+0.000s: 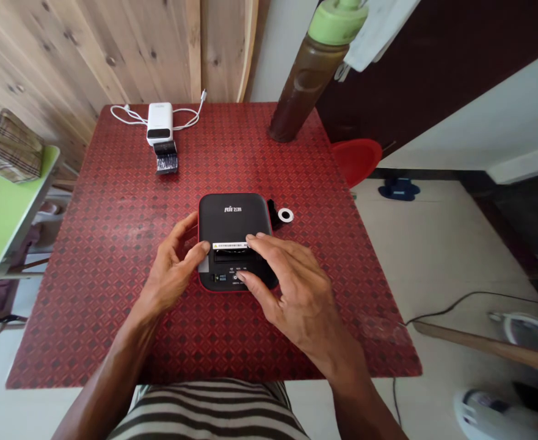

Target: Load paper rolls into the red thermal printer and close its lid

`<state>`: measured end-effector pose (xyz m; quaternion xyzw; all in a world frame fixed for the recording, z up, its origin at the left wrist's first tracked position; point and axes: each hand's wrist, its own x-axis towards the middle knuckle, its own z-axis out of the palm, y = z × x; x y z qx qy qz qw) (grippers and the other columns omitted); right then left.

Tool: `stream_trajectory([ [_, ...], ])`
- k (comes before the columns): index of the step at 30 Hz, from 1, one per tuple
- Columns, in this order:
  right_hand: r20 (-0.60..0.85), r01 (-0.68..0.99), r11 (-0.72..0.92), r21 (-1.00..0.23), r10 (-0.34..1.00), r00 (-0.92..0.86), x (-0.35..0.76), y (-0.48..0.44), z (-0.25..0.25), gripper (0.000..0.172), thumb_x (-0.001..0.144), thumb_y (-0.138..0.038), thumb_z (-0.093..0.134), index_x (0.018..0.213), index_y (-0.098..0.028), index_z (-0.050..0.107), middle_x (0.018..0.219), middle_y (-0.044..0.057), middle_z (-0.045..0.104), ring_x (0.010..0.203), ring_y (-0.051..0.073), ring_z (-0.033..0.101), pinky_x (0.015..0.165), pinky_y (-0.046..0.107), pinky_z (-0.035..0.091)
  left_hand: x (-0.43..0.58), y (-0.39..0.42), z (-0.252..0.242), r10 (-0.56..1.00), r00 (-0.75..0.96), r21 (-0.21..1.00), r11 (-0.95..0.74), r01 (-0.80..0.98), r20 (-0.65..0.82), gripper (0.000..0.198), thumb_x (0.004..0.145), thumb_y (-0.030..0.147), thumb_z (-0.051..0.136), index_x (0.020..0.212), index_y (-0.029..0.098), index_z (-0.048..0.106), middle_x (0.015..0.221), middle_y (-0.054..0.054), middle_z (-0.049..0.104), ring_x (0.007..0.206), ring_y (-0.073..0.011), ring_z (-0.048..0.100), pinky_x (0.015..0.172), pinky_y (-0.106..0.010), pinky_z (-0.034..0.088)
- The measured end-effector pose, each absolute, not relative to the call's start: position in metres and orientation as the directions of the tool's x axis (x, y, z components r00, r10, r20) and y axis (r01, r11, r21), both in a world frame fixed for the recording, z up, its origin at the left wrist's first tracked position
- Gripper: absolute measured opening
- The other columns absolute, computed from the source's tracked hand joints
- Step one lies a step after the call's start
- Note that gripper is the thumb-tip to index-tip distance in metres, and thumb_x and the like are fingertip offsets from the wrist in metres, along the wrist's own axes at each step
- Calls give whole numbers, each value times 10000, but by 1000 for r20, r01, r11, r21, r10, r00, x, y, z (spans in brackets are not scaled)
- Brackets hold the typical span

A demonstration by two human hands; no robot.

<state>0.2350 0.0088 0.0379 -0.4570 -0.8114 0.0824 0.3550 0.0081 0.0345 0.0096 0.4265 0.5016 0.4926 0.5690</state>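
Note:
A flat, square black device (pixel 234 220) with rounded corners and a red lower edge lies on the patterned red table (pixel 126 244). A white strip with small print (pixel 229 245) runs above a dark slot in its top, with small markings nearer me. My left hand (pixel 174 263) grips the device's left side, thumb on the top edge and fingers down along the side. Over the right part of the device is my right hand (pixel 291 281), fingers apart: the index fingertip touches the strip's right end, and the thumb tip rests by the small round button.
Right behind the device lies a white ring (pixel 286 215) with something black. At the back are a white power bank (pixel 160 122) with a cable, a black wrapped piece (pixel 165 157) and a tall brown bottle (pixel 305 85) with a green lid. A red stool (pixel 358 160) stands right of the table.

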Motion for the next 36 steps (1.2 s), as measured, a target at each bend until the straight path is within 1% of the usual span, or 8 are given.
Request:
stream_trajectory([
  [3, 513, 648, 540, -538, 819, -257, 242, -1, 34, 422, 1117, -257, 723, 1531, -222, 648, 1436, 170, 821, 1383, 326, 774, 1175, 551, 655, 5, 28, 4, 983, -12, 970, 180, -160, -185, 618, 959, 524, 906, 1496, 262, 746, 1595, -127, 749, 1541, -384, 661, 1321, -594, 493],
  [5, 501, 648, 460, -607, 854, -137, 248, -11, 29, 429, 1114, -286, 733, 1532, -247, 648, 1463, 162, 810, 1371, 322, 781, 1163, 563, 666, 3, 21, 1, 982, -18, 966, 184, -181, -190, 568, 1007, 525, 853, 1504, 272, 745, 1632, -118, 724, 1586, -371, 621, 1363, -598, 434],
  [8, 369, 605, 268, -750, 928, 46, 251, -25, 14, 524, 1094, -464, 768, 1554, -251, 634, 1489, 187, 800, 1272, 341, 832, 1074, 587, 712, 2, 11, -2, 986, -5, 971, 162, -178, -165, 594, 975, 456, 877, 1528, 302, 726, 1664, -101, 699, 1617, -359, 588, 1368, -583, 425],
  [11, 208, 456, 147, -877, 974, 86, 247, -34, -2, 679, 1061, -604, 772, 1599, -229, 597, 1509, 225, 787, 1273, 364, 840, 1042, 595, 727, 6, 8, -1, 990, -20, 979, 135, -155, -139, 614, 929, 391, 881, 1516, 305, 724, 1658, -100, 702, 1607, -356, 596, 1337, -565, 462],
  [13, 169, 370, 124, -921, 981, 91, 241, -36, -10, 707, 1058, -623, 765, 1613, -222, 588, 1519, 234, 781, 1309, 364, 828, 1064, 591, 719, 8, 9, 0, 990, -27, 977, 132, -166, -138, 597, 925, 373, 854, 1504, 295, 732, 1668, -100, 694, 1619, -350, 584, 1347, -561, 446],
  [19, 187, 349, 136, -927, 975, 117, 234, -38, -15, 693, 1043, -627, 770, 1586, -222, 624, 1509, 229, 788, 1306, 368, 828, 1109, 616, 690, 14, 9, 3, 988, -57, 971, 133, -201, -147, 608, 883, 363, 836, 1478, 272, 756, 1622, -104, 733, 1542, -363, 655, 1318, -571, 468],
  [29, 209, 415, 150, -897, 973, 100, 238, -47, -14, 647, 1017, -578, 808, 1545, -234, 662, 1416, 195, 841, 1168, 341, 877, 963, 539, 755, 9, -12, 6, 981, -58, 964, 168, -204, -183, 553, 945, 311, 805, 1493, 284, 734, 1638, -94, 715, 1598, -343, 598, 1355, -571, 412],
  [36, 194, 437, 137, -889, 977, 87, 245, -47, -16, 666, 1004, -625, 814, 1532, -241, 684, 1394, 186, 852, 1185, 355, 877, 937, 536, 771, 15, -13, 15, 971, -101, 962, 194, -193, -216, 528, 925, 335, 797, 1451, 303, 757, 1567, -83, 752, 1526, -352, 652, 1295, -553, 488],
])
